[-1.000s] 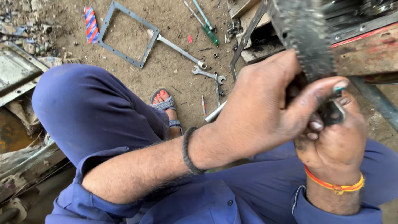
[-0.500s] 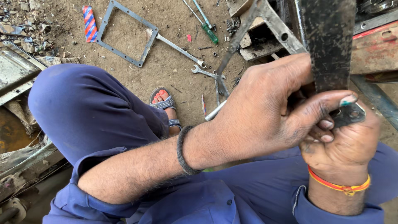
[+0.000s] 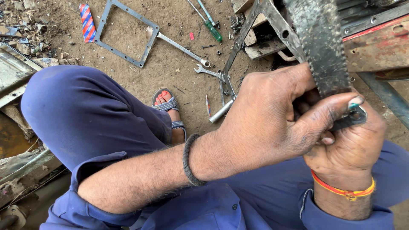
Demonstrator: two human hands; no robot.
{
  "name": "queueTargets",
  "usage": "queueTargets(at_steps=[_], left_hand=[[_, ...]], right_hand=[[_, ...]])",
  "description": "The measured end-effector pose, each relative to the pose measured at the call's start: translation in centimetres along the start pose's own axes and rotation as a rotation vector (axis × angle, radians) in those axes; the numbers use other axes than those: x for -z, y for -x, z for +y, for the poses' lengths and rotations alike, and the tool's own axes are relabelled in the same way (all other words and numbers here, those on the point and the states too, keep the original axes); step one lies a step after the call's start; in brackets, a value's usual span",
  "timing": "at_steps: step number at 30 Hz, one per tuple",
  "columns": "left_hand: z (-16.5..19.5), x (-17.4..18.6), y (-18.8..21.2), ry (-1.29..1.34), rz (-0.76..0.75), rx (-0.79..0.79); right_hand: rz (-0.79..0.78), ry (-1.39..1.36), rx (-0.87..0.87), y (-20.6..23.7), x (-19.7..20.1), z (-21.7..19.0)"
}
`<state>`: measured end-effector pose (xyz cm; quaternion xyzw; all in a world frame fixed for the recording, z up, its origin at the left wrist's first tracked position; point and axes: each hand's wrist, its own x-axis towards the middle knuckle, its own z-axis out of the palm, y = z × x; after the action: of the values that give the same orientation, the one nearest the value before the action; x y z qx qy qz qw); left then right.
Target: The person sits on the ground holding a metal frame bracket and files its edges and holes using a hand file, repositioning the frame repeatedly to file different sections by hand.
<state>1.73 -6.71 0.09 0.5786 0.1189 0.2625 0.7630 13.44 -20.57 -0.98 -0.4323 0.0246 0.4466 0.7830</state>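
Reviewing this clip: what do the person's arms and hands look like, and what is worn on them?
Both arms wear blue sleeves pushed up to the elbows. The left hand has a dark braided band at the wrist. The right hand has an orange and yellow thread bracelet. Both hands are smeared with dark grease, and there is green on the left thumbnail.

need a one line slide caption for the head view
Seated on dirt, both hands, left hand over right hand, grip a grimy toothed metal bar, with spanners lying nearby.
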Motion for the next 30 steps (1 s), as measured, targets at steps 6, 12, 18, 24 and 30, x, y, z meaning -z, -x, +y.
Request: queueTargets(at_steps=[6, 12, 18, 24, 30], left_hand=[[-0.3, 0.0, 0.0, -0.325, 0.041, -0.073], [0.0, 1.0, 0.3, -0.326, -0.080, -0.238], [-0.6, 2.2, -0.1, -0.415, -0.245, -0.305], [-1.9, 2.0, -0.7, -0.372, -0.226, -0.327], [-2.0, 2.3, -1.8, -0.348, -0.273, -0.296]], right_hand=[[0.053, 0.056, -0.041, -0.1, 0.8, -0.2], [0.097, 0.173, 0.029, 0.0, 0.4, -0.3], [0.307, 0.326, 0.022, -0.2, 0.6, -0.4], [0.142, 0.206, -0.022, -0.9, 1.3, -0.4], [0.120, 0.259, -0.073, -1.2, 1.5, -0.4]])
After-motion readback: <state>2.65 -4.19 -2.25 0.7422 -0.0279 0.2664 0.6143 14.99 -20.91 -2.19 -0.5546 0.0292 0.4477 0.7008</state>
